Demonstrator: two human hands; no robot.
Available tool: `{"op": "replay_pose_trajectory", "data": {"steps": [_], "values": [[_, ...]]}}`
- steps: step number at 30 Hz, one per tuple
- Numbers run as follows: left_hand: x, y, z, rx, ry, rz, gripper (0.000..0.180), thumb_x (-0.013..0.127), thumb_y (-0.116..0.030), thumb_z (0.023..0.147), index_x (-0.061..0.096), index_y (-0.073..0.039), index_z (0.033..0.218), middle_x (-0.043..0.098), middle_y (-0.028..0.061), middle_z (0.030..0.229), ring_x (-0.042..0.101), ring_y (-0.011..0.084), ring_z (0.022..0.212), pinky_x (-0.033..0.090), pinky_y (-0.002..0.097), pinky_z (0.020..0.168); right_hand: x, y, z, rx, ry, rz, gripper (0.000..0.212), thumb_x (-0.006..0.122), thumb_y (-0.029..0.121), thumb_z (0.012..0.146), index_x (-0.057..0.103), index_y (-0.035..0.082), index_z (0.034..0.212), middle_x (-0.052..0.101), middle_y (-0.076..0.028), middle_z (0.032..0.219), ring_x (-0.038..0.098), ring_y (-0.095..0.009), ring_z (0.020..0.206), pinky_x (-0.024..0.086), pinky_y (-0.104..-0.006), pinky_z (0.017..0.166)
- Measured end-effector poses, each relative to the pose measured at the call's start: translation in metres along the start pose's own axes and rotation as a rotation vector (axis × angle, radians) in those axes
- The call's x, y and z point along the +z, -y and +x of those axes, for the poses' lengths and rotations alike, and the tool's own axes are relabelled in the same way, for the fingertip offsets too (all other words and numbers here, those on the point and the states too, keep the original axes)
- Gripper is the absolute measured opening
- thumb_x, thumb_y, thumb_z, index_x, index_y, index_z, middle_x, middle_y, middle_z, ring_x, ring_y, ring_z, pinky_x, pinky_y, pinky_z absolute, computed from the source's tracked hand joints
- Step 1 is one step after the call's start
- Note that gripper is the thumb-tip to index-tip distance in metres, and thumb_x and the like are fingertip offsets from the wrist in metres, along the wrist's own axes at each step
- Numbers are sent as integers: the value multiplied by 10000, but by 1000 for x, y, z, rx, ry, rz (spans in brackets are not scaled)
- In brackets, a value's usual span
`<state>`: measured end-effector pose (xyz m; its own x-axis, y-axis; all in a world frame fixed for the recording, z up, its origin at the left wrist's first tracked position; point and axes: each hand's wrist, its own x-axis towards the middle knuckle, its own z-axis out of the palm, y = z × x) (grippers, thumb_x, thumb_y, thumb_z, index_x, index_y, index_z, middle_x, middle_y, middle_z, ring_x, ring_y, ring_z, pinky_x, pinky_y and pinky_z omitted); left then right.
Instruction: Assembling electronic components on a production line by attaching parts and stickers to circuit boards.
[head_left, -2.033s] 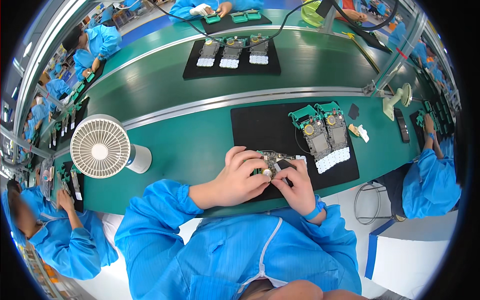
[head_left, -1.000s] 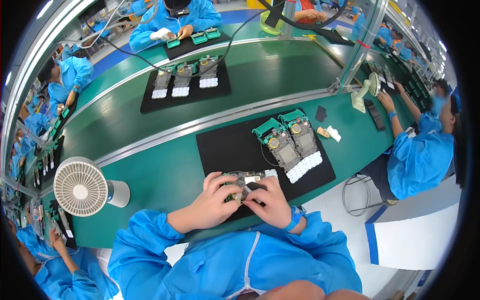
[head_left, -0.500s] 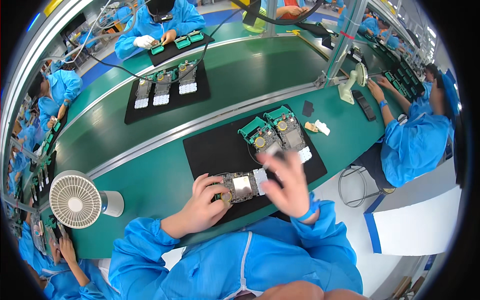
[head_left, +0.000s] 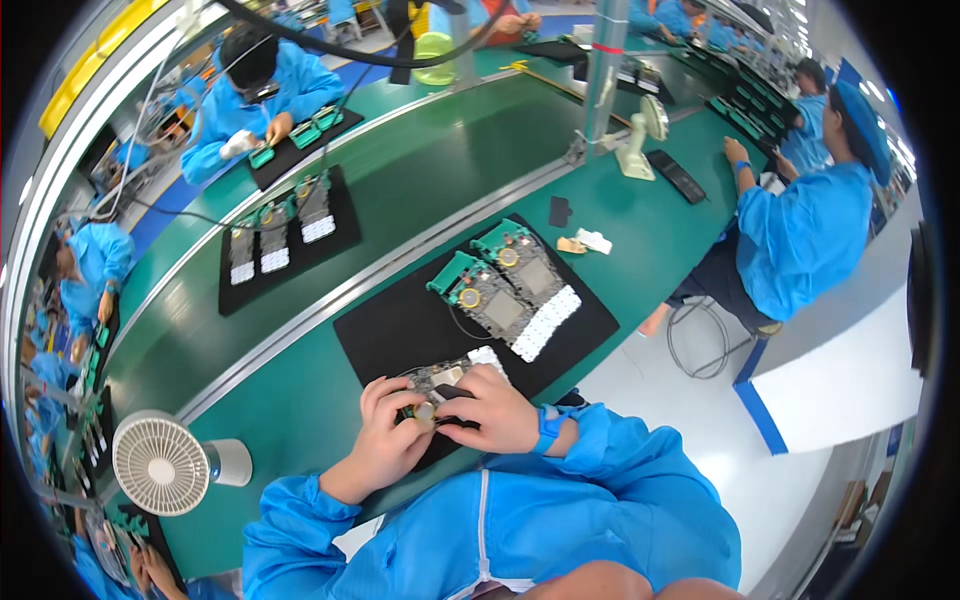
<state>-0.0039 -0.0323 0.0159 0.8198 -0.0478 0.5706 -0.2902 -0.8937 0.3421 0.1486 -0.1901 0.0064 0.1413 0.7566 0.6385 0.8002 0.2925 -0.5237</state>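
Observation:
Low on the black mat [head_left: 385, 335], a grey circuit board [head_left: 432, 378] with a pale keypad end [head_left: 486, 356] lies between my hands. My left hand [head_left: 385, 428] is closed on the board's left end, its fingertips by a round gold disc [head_left: 425, 411]. My right hand [head_left: 497, 412] pinches a small dark piece [head_left: 455, 392] over the board; its exact kind is unclear. The fingers cover much of the board. Farther right on the mat, two similar boards [head_left: 497, 313] with green frames [head_left: 455, 275] and white keypad strips [head_left: 548, 322] lie side by side.
A white fan [head_left: 160, 462] stands left on the green bench [head_left: 290, 425]. Right of the mat are scraps [head_left: 593, 241], a black flat piece [head_left: 560, 211], a black handset [head_left: 677, 177] and a pale fan [head_left: 640, 140]. A metal rail [head_left: 400, 270] crosses beyond; co-workers [head_left: 805, 200] sit around.
My right hand has come down from above the board and the parts beside it to the near board, now with a dark piece at its fingers. The whole view has shifted.

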Motion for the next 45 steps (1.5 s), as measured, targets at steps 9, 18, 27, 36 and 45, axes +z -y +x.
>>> {"op": "replay_pose_trajectory", "data": {"steps": [9, 18, 27, 36, 45], "values": [[2, 4, 1, 10, -7, -19, 328, 807, -44, 641, 580, -112, 867, 555, 108, 1131, 496, 385, 1139, 411, 556, 947, 0, -1, -4, 22, 57, 6, 257, 749, 190, 765, 632, 139, 988, 547, -78, 1013, 494, -319, 1000, 403, -432, 870], [-2, 2, 2, 27, -21, -12, 307, 817, -35, 657, 580, -106, 838, 558, 99, 1117, 513, 371, 1123, 424, 542, 937, 4, -2, -2, 42, 56, 11, 234, 743, 116, 743, 618, 136, 941, 553, -87, 1012, 501, -334, 1016, 418, -433, 882], [2, 0, 1, 37, -52, -63, 272, 786, -69, 721, 591, -100, 908, 560, 85, 1126, 503, 335, 1164, 390, 560, 991, -2, -1, -4, 104, 43, 31, 176, 797, 125, 713, 701, 129, 861, 564, -75, 926, 522, -309, 922, 455, -403, 790], [2, 5, 3, 23, -86, -57, 248, 771, -66, 740, 556, -71, 863, 543, 101, 1132, 493, 356, 1164, 390, 564, 972, -4, 2, 8, 298, 96, 139, 153, 774, 108, 758, 696, 134, 887, 559, -108, 1053, 513, -321, 998, 431, -403, 846], [5, 4, -5, 38, -51, -42, 224, 762, -54, 743, 548, -80, 802, 544, 93, 1117, 488, 353, 1178, 377, 597, 982, 6, 4, 5, 281, 58, 41, 169, 762, 69, 751, 652, 103, 874, 531, -119, 1059, 506, -328, 1004, 427, -402, 859]]}}
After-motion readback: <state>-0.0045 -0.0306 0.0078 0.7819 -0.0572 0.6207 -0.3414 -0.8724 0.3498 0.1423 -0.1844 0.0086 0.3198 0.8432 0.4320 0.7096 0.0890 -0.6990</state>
